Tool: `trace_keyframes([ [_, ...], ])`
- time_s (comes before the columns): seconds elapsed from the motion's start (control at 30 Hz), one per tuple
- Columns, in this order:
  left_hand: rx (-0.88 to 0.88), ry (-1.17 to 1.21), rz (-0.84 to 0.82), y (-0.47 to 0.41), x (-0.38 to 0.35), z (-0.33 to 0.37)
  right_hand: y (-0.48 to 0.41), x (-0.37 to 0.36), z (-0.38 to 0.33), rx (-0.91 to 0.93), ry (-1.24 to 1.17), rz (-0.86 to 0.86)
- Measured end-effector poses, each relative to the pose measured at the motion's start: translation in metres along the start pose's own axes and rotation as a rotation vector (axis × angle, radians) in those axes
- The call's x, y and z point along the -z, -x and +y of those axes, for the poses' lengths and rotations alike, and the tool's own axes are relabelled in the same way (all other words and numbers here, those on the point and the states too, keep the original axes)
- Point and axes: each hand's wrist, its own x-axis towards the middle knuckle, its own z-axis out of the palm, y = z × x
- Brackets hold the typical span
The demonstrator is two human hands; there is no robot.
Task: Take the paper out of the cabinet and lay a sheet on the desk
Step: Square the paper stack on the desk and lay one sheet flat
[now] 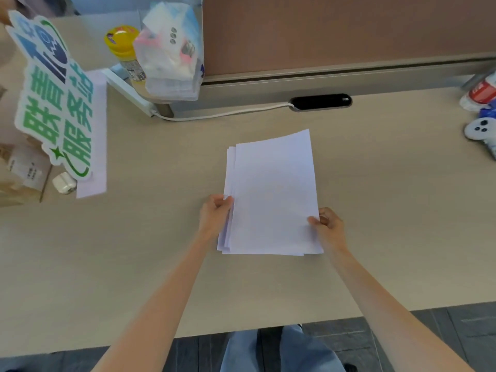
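Pale wood-grain bench (134,251) seen from above, brown partition panel (349,30) along far edge, dark tiled floor (456,334) below near edge. Thin stack of white paper sheets (271,194) near bench centre, sheets fanned slightly so left edges show stepped; whether flat on the surface or lifted a little, cannot tell. Left hand (214,214) on stack's left edge, fingers (224,201) closed, pinching the lower sheets. Right hand (326,224) on the right edge, fingers (314,220) closed in a pinch on the top sheet. Both bare forearms reaching in from bottom of frame; blue denim trousers (281,350) visible under bench edge.

Far left: green-and-blue cut-out sign with large characters (53,103), tilted, over a single white sheet (94,146). Small white plug-like block (64,183) just beside sign's lower end, cardboard box with labels (21,173) at left edge. Yellow-lidded cylindrical canister (123,49) and clear plastic bag of packaged items (171,52) at back left. Black oval cable port (320,102) in the bench near partition, white cable (222,114) running out of it leftward. White game controller (480,128) and red-labelled white item (483,92) at far right, well apart from paper.
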Motion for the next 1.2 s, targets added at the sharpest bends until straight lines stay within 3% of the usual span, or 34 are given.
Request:
trace_keyframes([
  [0.23,-0.010,-0.009,-0.025,-0.003,-0.001,0.003,0.006,-0.007,0.009,-0.024,-0.074,-0.060],
  [0.33,-0.044,-0.148,0.035,-0.002,-0.006,0.008,0.008,-0.012,0.005,0.038,-0.049,-0.022],
  [0.5,-0.068,-0.532,0.174,0.002,-0.010,0.001,0.004,-0.023,0.009,0.051,0.330,0.023],
  [0.67,-0.083,-0.551,0.309,0.006,-0.017,0.001,0.002,-0.025,-0.004,0.076,0.638,0.153],
  [0.8,-0.037,-0.610,0.353,0.014,-0.028,0.007,0.000,-0.033,-0.010,0.064,0.578,0.199],
  [1.0,-0.060,-0.670,0.323,0.025,-0.048,0.009,0.010,-0.060,-0.010,0.117,0.574,0.105],
  [1.2,0.148,-0.280,0.235,0.005,-0.035,0.024,-0.015,-0.051,-0.033,-0.238,0.180,0.183],
])
